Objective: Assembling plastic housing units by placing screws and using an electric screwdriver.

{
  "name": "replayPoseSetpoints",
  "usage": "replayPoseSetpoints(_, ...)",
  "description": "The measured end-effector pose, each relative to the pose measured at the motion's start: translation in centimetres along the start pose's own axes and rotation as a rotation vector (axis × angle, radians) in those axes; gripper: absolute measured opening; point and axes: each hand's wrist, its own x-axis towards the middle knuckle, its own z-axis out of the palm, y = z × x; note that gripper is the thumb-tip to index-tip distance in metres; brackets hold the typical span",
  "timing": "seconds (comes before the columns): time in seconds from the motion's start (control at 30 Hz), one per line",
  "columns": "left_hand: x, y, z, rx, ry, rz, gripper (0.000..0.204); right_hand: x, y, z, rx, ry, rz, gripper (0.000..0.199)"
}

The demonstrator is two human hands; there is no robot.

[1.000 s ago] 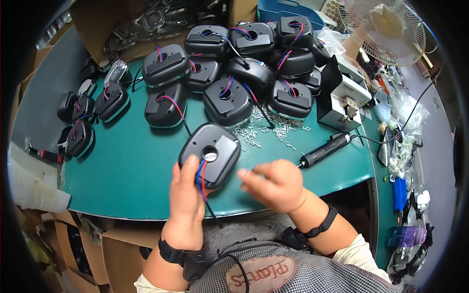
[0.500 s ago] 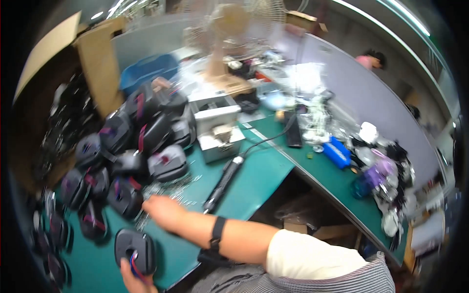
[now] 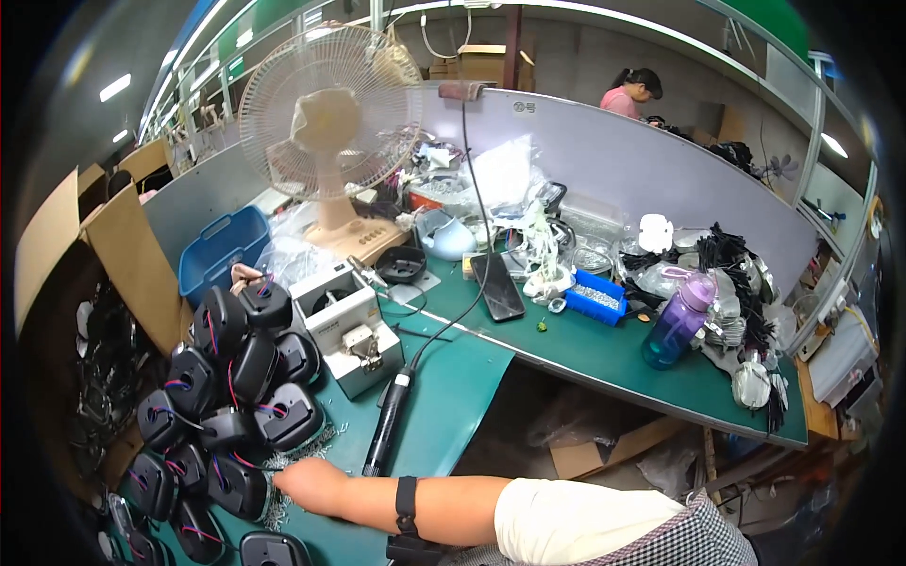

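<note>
My right hand [image 3: 308, 485] reaches left across the green table [image 3: 453, 396], a black band on its wrist. Its fingers curl down onto a scatter of small silver screws [image 3: 279, 515], beside a heap of black plastic housings with red and blue wires [image 3: 236, 377]. Whether it pinches any screws is hidden. One more black housing [image 3: 274, 549] lies at the bottom edge, just below the hand. My left hand is out of the picture.
A black electric screwdriver [image 3: 389, 424] lies right of the hand, its cord running up. Behind it stand a white box-shaped device [image 3: 349, 330], a blue bin [image 3: 222, 250] and a desk fan [image 3: 326, 123]. A purple bottle [image 3: 679, 321] stands right. Another person [image 3: 632, 90] works behind the partition.
The view has swung up and to the right. My left hand and the housing it held have dropped out of the picture. My right hand has reached to the screws by the heap.
</note>
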Motion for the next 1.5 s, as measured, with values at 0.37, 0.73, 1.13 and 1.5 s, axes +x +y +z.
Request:
replayPoseSetpoints(0.37, 1.2, -1.2, -1.0, -0.059, -0.055, 0.029, 0.049, -0.9, 0.6, -0.3, 0.119, 0.074, -0.034, 0.018)
replayPoseSetpoints(0.73, -0.6, -0.2, -0.1, -0.076, -0.050, -0.026, 0.050, -2.4, -1.9, -0.8, 0.280, 0.129, -0.098, 0.021)
replayPoseSetpoints(1.13, 3.7, -2.9, -1.8, -0.227, -0.295, 0.073, 0.048, -3.3, -0.4, -4.1, 0.483, 0.328, 0.151, 0.011)
replayPoseSetpoints(1.5, 3.7, -3.6, -3.1, -0.020, -0.425, 0.200, 0.057, -4.7, -5.2, -4.2, 0.852, 0.145, 0.228, 0.010)
